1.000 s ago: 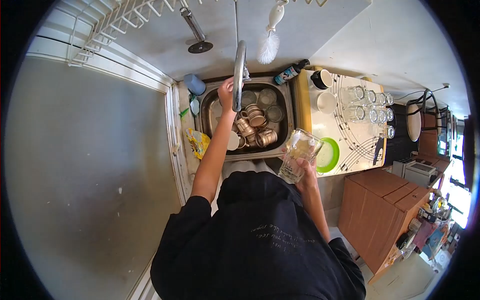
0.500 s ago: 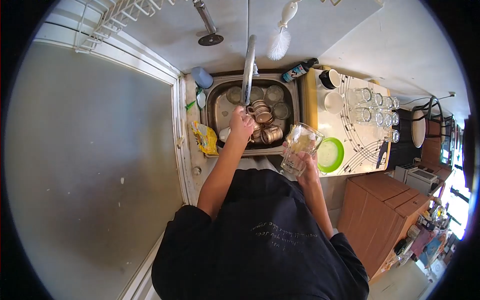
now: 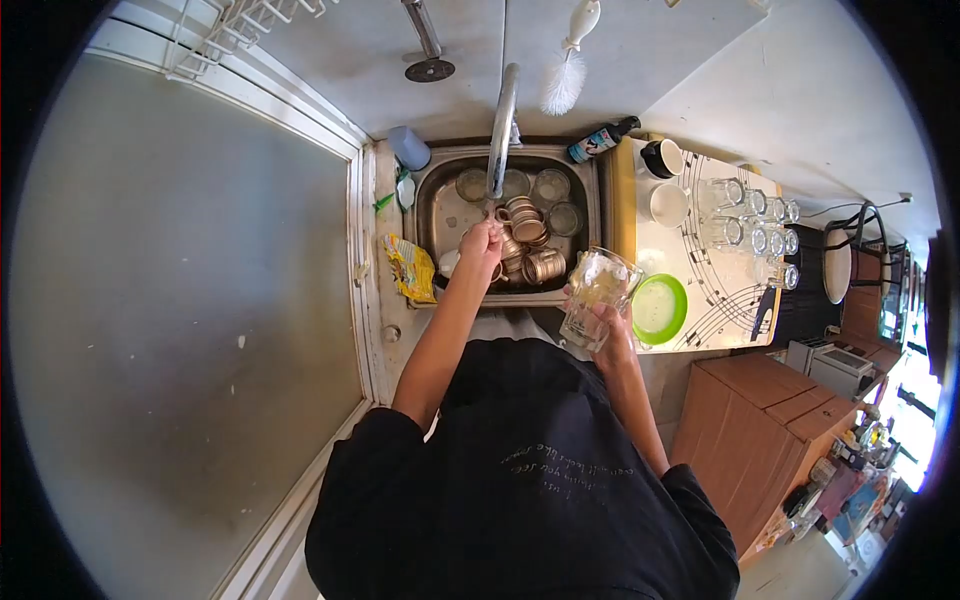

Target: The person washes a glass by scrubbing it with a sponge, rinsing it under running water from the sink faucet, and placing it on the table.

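Note:
My left hand point(image 3: 482, 243) is closed below the end of the curved metal faucet point(image 3: 503, 130), over the sink point(image 3: 432, 205). What its fingers hold, if anything, is too small to make out. My right hand point(image 3: 614, 335) grips a clear glass mug point(image 3: 597, 298) to the right of the sink's front edge. Inside the sink lie several brown cups point(image 3: 524, 222) in a pile, with several clear glasses point(image 3: 552, 185) behind them. Part of a white cup point(image 3: 449, 263) shows beside my left forearm.
On the patterned counter point(image 3: 700, 300) stand a green bowl point(image 3: 659, 308), a white cup point(image 3: 668, 204), a black cup point(image 3: 657, 158) and several upturned glasses point(image 3: 757, 237). A dark bottle point(image 3: 603, 139) is behind the sink. A yellow packet point(image 3: 410, 268) lies at its left, and a white brush point(image 3: 565, 82) hangs above.
My left hand has come from the faucet's base toward the front, down to below its spout, and its fingers have closed. My right hand still holds the glass mug, nearly unmoved.

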Available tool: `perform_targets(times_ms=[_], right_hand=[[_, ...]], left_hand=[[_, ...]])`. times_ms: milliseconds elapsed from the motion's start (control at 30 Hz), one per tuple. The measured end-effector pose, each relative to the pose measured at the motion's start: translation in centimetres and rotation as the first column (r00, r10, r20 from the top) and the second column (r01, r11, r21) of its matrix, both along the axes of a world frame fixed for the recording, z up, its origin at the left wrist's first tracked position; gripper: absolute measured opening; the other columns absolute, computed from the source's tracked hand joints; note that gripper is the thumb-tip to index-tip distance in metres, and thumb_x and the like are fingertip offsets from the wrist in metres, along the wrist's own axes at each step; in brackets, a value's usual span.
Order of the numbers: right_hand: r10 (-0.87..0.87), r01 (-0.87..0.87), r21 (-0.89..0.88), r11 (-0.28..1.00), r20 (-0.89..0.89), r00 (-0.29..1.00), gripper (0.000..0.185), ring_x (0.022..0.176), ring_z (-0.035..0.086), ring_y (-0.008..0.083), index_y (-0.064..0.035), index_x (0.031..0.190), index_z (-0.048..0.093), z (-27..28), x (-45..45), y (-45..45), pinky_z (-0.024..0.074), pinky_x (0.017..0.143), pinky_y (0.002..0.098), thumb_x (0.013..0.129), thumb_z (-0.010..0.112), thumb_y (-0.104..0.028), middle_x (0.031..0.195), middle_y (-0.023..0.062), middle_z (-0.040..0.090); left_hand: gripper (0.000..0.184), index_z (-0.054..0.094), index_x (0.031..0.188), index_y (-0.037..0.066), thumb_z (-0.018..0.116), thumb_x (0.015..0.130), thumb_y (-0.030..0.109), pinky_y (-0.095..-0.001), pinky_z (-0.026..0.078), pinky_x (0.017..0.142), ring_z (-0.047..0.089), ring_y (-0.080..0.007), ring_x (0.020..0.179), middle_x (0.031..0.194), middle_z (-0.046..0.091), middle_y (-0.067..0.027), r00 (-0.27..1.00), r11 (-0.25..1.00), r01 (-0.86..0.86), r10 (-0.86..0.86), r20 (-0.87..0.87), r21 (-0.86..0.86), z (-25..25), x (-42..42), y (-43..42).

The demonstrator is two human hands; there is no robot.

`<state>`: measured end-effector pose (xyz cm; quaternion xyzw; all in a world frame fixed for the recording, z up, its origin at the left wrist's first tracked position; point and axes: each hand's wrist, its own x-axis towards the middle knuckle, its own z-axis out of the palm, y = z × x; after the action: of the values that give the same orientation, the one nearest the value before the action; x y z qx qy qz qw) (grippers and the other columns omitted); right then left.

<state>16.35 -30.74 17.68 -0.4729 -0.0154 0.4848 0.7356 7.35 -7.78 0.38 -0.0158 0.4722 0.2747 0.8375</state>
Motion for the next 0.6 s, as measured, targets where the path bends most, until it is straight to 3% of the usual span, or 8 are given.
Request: perform_targets(times_ms=[133, 200, 300, 400, 533, 600], right_hand=[[-0.012, 0.012, -0.007, 1.000, 0.018, 1.000, 0.086, 0.108, 0.061, 0.0332, -0.0104, 0.146, 0.027, 0.8, -0.2, 0.1, 0.0539, 0.090, 0.0444, 0.075, 0.074, -0.025, 0.122, 0.0189, 0.055], [-0.025, 0.026, -0.022, 0.999, 0.018, 1.000, 0.088, 0.108, 0.061, 0.0342, -0.0111, 0.148, 0.026, 0.8, -0.2, 0.1, 0.0538, 0.090, 0.0450, 0.075, 0.073, -0.024, 0.123, 0.0190, 0.054], [-0.015, 0.015, -0.017, 1.000, 0.023, 1.000, 0.089, 0.109, 0.060, 0.0352, -0.0121, 0.148, 0.025, 1.1, -0.2, 0.2, 0.0537, 0.090, 0.0454, 0.075, 0.073, -0.023, 0.124, 0.0194, 0.053], [-0.004, 0.005, -0.013, 1.000, 0.034, 0.999, 0.088, 0.110, 0.060, 0.0351, -0.0129, 0.149, 0.025, 0.4, 0.1, -0.1, 0.0535, 0.090, 0.0455, 0.075, 0.072, -0.022, 0.125, 0.0201, 0.053], [-0.017, 0.017, -0.009, 1.000, 0.026, 1.000, 0.085, 0.110, 0.060, 0.0353, -0.0122, 0.148, 0.026, -0.3, 0.3, -0.4, 0.0535, 0.091, 0.0455, 0.076, 0.071, -0.023, 0.125, 0.0207, 0.053], [0.002, -0.002, 0.003, 1.000, 0.000, 1.000, 0.081, 0.110, 0.061, 0.0349, -0.0104, 0.146, 0.029, -0.8, 0.6, -0.5, 0.0534, 0.091, 0.0448, 0.077, 0.071, -0.023, 0.124, 0.0211, 0.055]], left_hand=[[0.013, 0.053, 0.081, 0.002, 0.059, 0.092, 0.001, -0.0175, 0.038, 0.045, 0.043, -0.0083, 0.053, 0.071, 0.052, -0.0030, 0.998, 1.000, -0.024, 0.024, -0.055, -0.004, -1.4, 0.0, 0.3], [0.008, 0.059, 0.089, 0.000, 0.067, 0.087, -0.001, -0.0182, 0.047, 0.055, 0.053, -0.0107, 0.061, 0.080, 0.059, -0.0061, 0.997, 0.995, 0.010, -0.017, 0.072, 0.100, -2.3, -0.5, 0.5], [0.015, 0.063, 0.094, 0.000, 0.071, 0.082, -0.004, -0.0201, 0.051, 0.064, 0.061, -0.0138, 0.071, 0.088, 0.064, -0.0082, 0.996, 0.982, -0.028, 0.011, 0.090, 0.186, -1.2, 0.1, -0.2], [0.015, 0.063, 0.091, 0.001, 0.073, 0.081, -0.004, -0.0220, 0.054, 0.073, 0.065, -0.0168, 0.079, 0.092, 0.067, -0.0087, 0.995, 0.987, -0.026, 0.010, 0.100, 0.159, -0.7, -0.3, -0.5], [0.022, 0.063, 0.091, 0.003, 0.078, 0.076, -0.003, -0.0208, 0.052, 0.067, 0.064, -0.0153, 0.075, 0.090, 0.068, -0.0071, 0.999, 0.968, -0.034, 0.025, 0.039, 0.249, -0.6, -1.6, -0.9], [0.029, 0.064, 0.092, 0.003, 0.083, 0.071, -0.001, -0.0217, 0.050, 0.064, 0.062, -0.0149, 0.074, 0.091, 0.068, -0.0075, 0.993, 0.959, 0.090, -0.065, -0.103, 0.269, -0.6, -2.9, -0.6]])
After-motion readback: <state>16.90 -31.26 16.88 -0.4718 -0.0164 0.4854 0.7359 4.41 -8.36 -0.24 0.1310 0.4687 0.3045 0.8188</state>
